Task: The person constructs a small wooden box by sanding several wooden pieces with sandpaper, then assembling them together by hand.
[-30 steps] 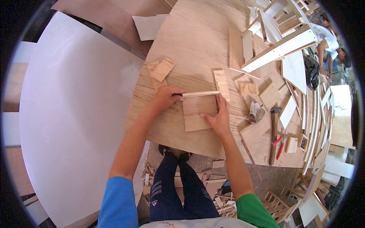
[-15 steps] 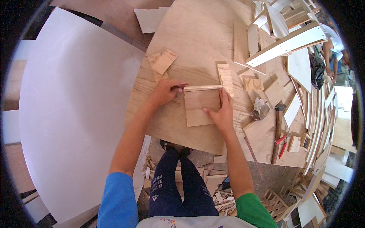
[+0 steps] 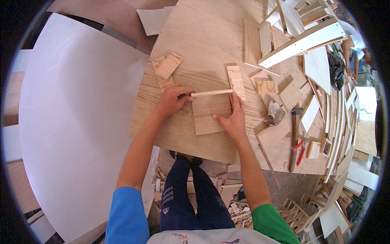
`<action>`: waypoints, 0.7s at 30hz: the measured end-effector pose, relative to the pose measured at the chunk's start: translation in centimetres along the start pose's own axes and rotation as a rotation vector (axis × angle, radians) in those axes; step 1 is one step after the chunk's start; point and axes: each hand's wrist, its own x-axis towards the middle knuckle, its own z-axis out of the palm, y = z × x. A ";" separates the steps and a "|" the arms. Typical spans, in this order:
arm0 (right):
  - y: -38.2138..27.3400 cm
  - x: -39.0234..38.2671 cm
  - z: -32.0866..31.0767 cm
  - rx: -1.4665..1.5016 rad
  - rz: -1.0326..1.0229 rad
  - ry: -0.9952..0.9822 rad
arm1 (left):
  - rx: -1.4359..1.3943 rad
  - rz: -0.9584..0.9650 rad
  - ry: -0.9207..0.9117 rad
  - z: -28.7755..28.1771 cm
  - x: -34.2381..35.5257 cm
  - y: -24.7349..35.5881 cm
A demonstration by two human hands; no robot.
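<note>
A small square wooden board (image 3: 209, 110) lies on the plywood table (image 3: 195, 36), with a narrow plywood strip (image 3: 211, 92) along its far edge. My left hand (image 3: 172, 101) pinches the strip's left end, fingertips partly hidden. My right hand (image 3: 235, 120) grips the right side of the board and strip, thumb on the board's face. Beside it lies a rough-faced plywood piece (image 3: 235, 77); offcuts (image 3: 170, 65) rest beyond my left hand. To the right are a crumpled bag (image 3: 274, 114), a hammer (image 3: 294, 122) and red-handled pliers (image 3: 300, 156).
A large white sheet (image 3: 65, 134) fills the left side. A white-edged wooden frame (image 3: 300, 44) stands at the back right, near a black plastic bag (image 3: 337, 71) and stacked strips (image 3: 337, 138). A co-worker (image 3: 355, 44) bends at the far right. Wood scraps (image 3: 231, 183) litter the floor.
The view has shifted slightly, moving the table in the picture. Both my hands keep the same grip on the board and strip, with little visible change.
</note>
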 end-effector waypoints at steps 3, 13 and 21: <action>-0.2 0.0 0.1 0.043 0.039 -0.013 | -0.017 0.003 0.000 0.0 -0.1 0.0; -0.5 0.1 -0.1 0.035 0.039 -0.018 | -0.065 -0.060 -0.047 -0.3 -0.3 0.5; -0.4 0.0 -0.2 0.012 0.032 -0.013 | -0.031 -0.123 0.023 0.3 -0.2 0.6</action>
